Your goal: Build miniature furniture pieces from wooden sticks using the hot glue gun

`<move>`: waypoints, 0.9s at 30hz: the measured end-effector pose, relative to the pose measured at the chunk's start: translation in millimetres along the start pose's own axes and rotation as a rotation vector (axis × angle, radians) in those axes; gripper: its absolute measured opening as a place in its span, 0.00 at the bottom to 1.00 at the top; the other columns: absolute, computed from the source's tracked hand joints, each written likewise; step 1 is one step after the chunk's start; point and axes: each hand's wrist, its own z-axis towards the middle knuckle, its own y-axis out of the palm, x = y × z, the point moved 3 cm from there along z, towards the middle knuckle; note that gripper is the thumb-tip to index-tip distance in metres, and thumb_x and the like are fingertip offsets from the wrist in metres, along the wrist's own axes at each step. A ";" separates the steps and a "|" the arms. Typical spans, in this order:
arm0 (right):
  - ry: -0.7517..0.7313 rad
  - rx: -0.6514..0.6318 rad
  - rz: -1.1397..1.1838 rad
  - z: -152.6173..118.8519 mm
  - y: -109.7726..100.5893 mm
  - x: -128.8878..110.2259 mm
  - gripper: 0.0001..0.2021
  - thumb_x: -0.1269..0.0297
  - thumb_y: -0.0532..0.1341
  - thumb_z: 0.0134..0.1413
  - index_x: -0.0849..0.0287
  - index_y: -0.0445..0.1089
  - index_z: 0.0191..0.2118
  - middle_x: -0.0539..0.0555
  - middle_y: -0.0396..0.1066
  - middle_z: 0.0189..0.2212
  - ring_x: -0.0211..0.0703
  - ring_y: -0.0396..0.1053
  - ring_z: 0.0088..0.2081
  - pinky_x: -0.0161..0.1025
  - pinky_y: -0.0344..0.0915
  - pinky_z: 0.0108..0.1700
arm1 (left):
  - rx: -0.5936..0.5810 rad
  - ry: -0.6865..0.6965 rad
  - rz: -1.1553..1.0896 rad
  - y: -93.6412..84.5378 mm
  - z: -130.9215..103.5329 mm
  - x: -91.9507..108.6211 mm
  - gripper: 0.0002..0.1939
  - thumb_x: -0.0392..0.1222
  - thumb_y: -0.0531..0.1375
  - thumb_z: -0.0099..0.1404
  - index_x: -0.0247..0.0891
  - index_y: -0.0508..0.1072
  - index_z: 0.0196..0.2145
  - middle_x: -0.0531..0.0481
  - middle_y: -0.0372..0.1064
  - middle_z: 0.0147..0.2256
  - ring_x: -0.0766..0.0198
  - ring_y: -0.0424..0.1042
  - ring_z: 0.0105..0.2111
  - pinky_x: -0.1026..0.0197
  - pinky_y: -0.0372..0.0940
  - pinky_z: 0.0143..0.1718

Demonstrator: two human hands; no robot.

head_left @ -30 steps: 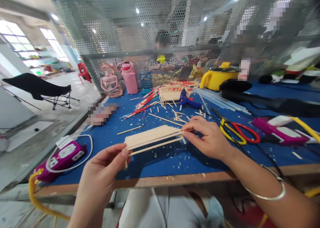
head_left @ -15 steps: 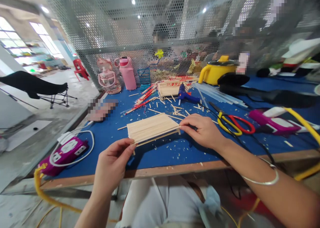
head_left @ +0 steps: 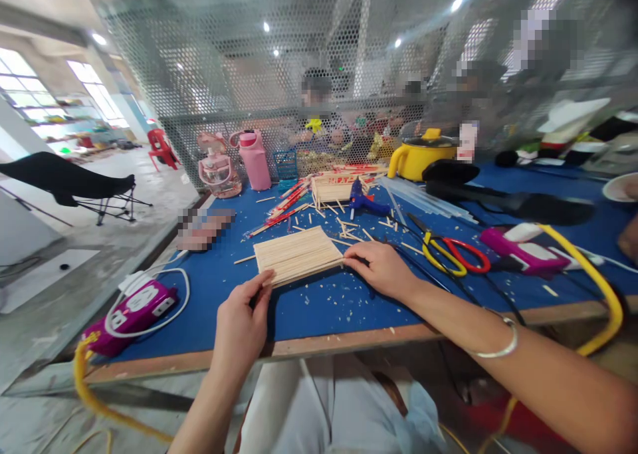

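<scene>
Stick panel (head_left: 299, 256), made of pale thin sticks side by side, is low over the middle of the near part of the blue table (head_left: 319, 321). The pictures do not show if it touches the table. The left hand (head_left: 244, 314) pinches its near left corner with thumb and fingers. The right hand (head_left: 386, 268) pinches its right corner between thumb and pointing finger, with the other fingers curled close together.

A big wall of metal mesh (head_left: 239, 62) stands behind the table. A black chair (head_left: 70, 178) is on the floor at the left. On the table, a yellow pot (head_left: 416, 163) sits at the back, and a pink bottle (head_left: 255, 161) stands by the mesh. One purple power strip (head_left: 134, 311) lies at the left, with yellow marks too small to read. Another purple plug block (head_left: 523, 251) lies at the right. Scissors (head_left: 451, 253) with yellow and red handles are near the right hand. A blue glue gun (head_left: 366, 201) lies by a stick bundle (head_left: 331, 191). Red wrappers (head_left: 289, 201) have white marks too small to read. Tiny wood bits dot the table.
</scene>
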 end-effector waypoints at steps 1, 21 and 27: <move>0.004 0.003 -0.005 0.1 1.3 0.7 0.06 0.65 0.58 0.57 0.58 0.72 0.33 0.52 0.75 0.32 0.41 0.71 0.35 0.36 0.62 0.39 | 0.002 0.022 0.025 0.1 -0.3 1.1 0.14 0.44 0.55 0.63 0.41 0.74 0.44 0.47 0.75 0.41 0.58 0.72 0.41 0.57 0.63 0.44; -0.197 0.004 -0.199 -45.3 -42.4 -53.5 0.08 0.71 0.54 0.60 0.59 0.70 0.34 0.52 0.74 0.28 0.39 0.68 0.32 0.41 0.54 0.42 | 0.231 0.362 0.214 1.1 -33.8 59.5 0.21 0.40 0.54 0.62 0.35 0.67 0.53 0.36 0.58 0.57 0.47 0.57 0.57 0.45 0.54 0.56; -0.281 0.034 -0.201 -57.5 -33.4 -85.4 0.10 0.72 0.51 0.60 0.59 0.69 0.34 0.52 0.73 0.27 0.39 0.67 0.31 0.43 0.53 0.43 | -0.454 0.339 -0.046 38.4 -48.4 94.7 0.16 0.39 0.46 0.68 0.40 0.74 0.38 0.47 0.75 0.35 0.61 0.72 0.33 0.61 0.63 0.35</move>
